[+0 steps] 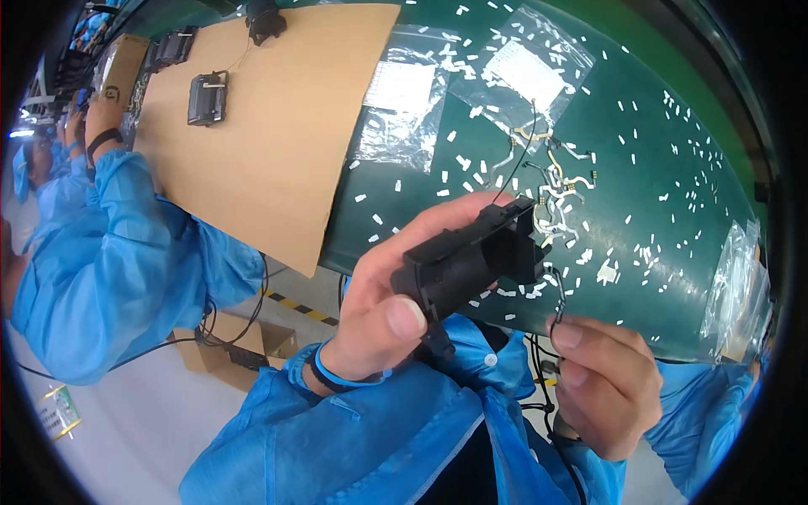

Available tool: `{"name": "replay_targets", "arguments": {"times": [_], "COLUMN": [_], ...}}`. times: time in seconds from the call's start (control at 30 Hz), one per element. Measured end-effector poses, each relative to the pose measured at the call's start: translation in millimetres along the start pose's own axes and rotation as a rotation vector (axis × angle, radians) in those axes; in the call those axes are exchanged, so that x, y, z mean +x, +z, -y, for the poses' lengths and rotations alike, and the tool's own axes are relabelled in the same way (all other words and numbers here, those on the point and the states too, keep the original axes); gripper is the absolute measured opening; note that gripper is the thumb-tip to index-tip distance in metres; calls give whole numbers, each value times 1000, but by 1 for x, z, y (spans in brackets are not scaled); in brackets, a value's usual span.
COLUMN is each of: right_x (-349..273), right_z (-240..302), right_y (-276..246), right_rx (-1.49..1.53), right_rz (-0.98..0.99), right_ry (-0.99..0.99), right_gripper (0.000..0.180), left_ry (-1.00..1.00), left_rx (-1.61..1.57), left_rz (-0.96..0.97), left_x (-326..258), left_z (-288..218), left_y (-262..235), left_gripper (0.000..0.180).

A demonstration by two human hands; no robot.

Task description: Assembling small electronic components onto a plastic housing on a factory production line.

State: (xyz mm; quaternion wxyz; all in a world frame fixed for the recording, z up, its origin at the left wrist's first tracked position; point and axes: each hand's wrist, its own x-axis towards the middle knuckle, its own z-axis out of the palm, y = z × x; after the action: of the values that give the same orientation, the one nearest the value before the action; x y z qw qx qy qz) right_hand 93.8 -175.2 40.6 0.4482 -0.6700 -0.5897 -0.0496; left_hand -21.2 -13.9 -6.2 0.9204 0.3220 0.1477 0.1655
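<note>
My left hand (379, 316) is closed around a black plastic housing (459, 269), held tilted above the near edge of the table, thumb along its near side. From the top of the housing a thin black wire (519, 160) sticks up. Beside its right end, my right hand (608, 379) pinches a small dark flex cable (560, 299) between thumb and forefinger. Whether that cable is joined to the housing I cannot tell. Beyond the housing lies a loose bunch of pale flex cables (555, 189) with small connectors.
Small white tabs are scattered over the green table (606, 160). Plastic bags (396, 135) with paper lie at the back. To the left, a cardboard sheet (261, 160) carries another black housing (207, 98). A co-worker's blue sleeve (135, 219) is at the left; a cardboard box (223, 353) stands below.
</note>
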Motion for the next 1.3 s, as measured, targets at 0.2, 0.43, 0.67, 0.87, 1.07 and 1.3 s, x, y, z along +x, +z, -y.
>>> {"name": "replay_targets", "arguments": {"times": [0.2,0.43,0.67,0.87,1.07,1.3], "right_x": [5,7,14,14,13,-6], "right_z": [-3,-12,-3,-6,-14,-19], "right_y": [2,4,-5,-3,-11,2], "right_rx": [23,130,120,147,218,368], "right_rz": [11,-77,59,43,86,-236], "right_ry": [38,64,181,164,157,499], "right_gripper": [31,20,24,24,20,16], "left_ry": [9,160,171,88,89,-141], "left_rx": [59,314,175,274,557,67], "left_rz": [162,318,255,196,442,157], "left_x": [3,9,6,4,5,4], "left_z": [1,-4,2,3,1,1], "left_y": [-8,-15,-11,-9,-21,8], "left_gripper": [91,90,95,112,112,114]}}
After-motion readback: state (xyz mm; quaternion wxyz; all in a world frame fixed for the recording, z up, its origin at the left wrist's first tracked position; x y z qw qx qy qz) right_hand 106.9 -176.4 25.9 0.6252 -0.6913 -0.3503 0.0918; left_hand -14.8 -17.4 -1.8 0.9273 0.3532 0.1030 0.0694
